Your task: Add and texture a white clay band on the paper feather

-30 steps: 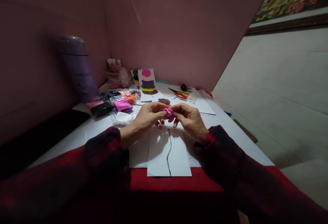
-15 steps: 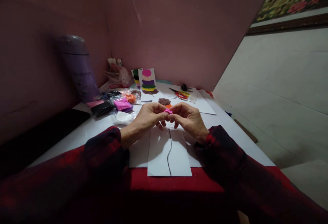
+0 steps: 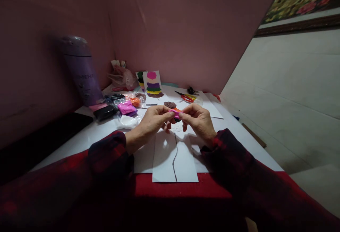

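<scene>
A small strip of pink modelling clay (image 3: 176, 114) stretches between my two hands, above the far part of a white sheet (image 3: 166, 163). My left hand (image 3: 154, 118) pinches its left end between thumb and fingers. The other end is pinched by my right hand (image 3: 198, 120). On the sheet a wavy dark line runs down toward the near edge. Brown clay (image 3: 170, 105), some orange clay and a white textured patch (image 3: 176, 127) lie at its far part, partly hidden behind my fingers.
Packets of clay, among them a pink packet (image 3: 127, 108) and a black packet (image 3: 105, 112), lie at the left. A purple tumbler (image 3: 83, 73) stands behind them. Cards with coloured bands (image 3: 153, 87) lean at the back. Red-handled scissors (image 3: 187, 98) lie back right.
My hands have moved slightly apart, and the pink clay between them is drawn out from a small bunched lump into a wider strip.
</scene>
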### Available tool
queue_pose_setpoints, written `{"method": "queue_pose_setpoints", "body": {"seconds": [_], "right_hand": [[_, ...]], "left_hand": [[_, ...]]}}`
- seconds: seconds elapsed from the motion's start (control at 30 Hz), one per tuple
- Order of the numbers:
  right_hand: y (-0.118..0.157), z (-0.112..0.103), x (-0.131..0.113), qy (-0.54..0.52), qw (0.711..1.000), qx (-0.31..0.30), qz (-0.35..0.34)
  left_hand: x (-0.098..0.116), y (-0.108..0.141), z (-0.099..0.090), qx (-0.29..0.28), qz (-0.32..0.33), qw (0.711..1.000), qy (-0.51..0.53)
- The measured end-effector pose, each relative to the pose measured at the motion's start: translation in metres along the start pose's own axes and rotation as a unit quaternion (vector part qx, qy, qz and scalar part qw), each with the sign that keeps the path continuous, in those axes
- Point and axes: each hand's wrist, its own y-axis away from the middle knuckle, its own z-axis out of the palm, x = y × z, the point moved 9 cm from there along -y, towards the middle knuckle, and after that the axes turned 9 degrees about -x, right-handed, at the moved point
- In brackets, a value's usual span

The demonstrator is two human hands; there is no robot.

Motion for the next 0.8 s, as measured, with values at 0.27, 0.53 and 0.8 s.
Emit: {"method": "queue_pose_setpoints", "body": {"seconds": [0.27,0.53,0.8], "right_hand": [[0.0,-0.018,0.011,0.003,0.998,0.067,0.019],[0.0,0.0,0.008,-0.012,1.0,-0.012,0.024],[0.001,0.012,0.005,-0.002,0.998,-0.066,0.017]], "left_hand": [[-0.005,0.0,-0.017,0.047,0.005,0.999,0.022],[-0.002,0.0,-0.006,0.001,0.017,1.0,0.016],[0.003,0.0,0.001,-0.016,0.01,1.0,-0.004]]}}
